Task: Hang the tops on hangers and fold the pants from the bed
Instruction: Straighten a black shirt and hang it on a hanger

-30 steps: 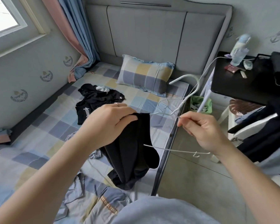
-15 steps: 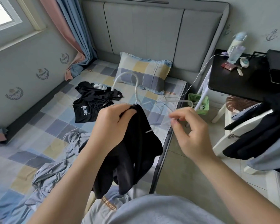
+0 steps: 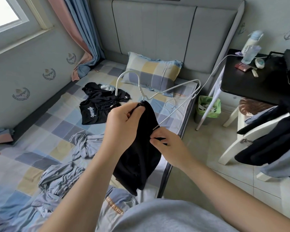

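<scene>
Hanging in the air over the near right edge of the bed (image 3: pixel 45 124), a black top (image 3: pixel 141 151) is bunched below a white hanger (image 3: pixel 141 94). The left hand (image 3: pixel 122 124) grips the upper part of the cloth with curled fingers, just under the neck of the hanger. The right hand (image 3: pixel 167 144) pinches the right side of the cloth, at the place where the lower wire of the hanger meets it. The hook of the hanger points up and to the far left. Farther left on the bed lies another black garment (image 3: pixel 97 106) with white letters, and nearer lie crumpled grey-blue clothes (image 3: pixel 84 144). A checked pillow (image 3: pixel 154 72) leans on the headboard (image 3: pixel 157 30). A black table (image 3: pixel 241 87) stands at the right.
</scene>
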Demonstrator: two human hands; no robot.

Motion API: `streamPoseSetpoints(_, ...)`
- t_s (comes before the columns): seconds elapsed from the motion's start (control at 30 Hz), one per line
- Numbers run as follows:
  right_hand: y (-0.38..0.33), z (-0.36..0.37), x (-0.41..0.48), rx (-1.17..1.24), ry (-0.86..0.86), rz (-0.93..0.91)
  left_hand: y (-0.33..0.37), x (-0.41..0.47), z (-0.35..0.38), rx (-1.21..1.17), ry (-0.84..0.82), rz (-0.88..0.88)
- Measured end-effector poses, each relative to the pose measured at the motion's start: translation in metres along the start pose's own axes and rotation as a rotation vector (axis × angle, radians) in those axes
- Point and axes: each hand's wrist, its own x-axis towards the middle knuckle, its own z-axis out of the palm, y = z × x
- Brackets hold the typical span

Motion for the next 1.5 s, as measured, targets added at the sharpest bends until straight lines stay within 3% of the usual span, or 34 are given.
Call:
streamPoseSetpoints(0.1, 0.021, 0.006, 0.000, 0.022, -0.118, 0.065, -0.001, -0.002, 0.000, -0.004, 0.006, 0.008)
streamPoseSetpoints(0.23, 0.042, 0.008, -0.002, -0.237, -0.236, 0.140, -0.003, -0.003, -0.002, -0.050, -0.007, 0.005)
streamPoseSetpoints(0.43, 0.067, -0.020, 0.001, -0.722, -0.091, 0.099, -0.017, -0.003, -0.026, 0.034, -0.091, -0.031)
streamPoseSetpoints(0.53, 0.068, -0.050, 0.008, -0.791, -0.044, 0.066, -0.024, -0.004, -0.046, 0.109, -0.170, -0.067)
streamPoseSetpoints(0.8, 0.043, -0.104, 0.019, -0.603, 0.171, -0.181, -0.036, -0.006, -0.072, 0.194, -0.346, -0.179)
streamPoseSetpoints(0.97, -0.024, -0.096, 0.011, -0.390, 0.084, -0.229, -0.033, -0.009, -0.049, 0.237, -0.495, -0.169)
streamPoseSetpoints(1.17, -0.082, -0.054, 0.002, -0.313, -0.087, -0.368, -0.014, -0.008, -0.014, 0.162, -0.489, 0.004)
streamPoseSetpoints(1.3, -0.085, -0.067, 0.001, -0.250, -0.052, -0.315, -0.021, -0.004, -0.032, 0.161, -0.475, 0.029)
streamPoseSetpoints(1.5, -0.083, -0.105, 0.003, -0.087, -0.084, -0.213, -0.044, 0.001, -0.062, 0.151, -0.325, -0.003)
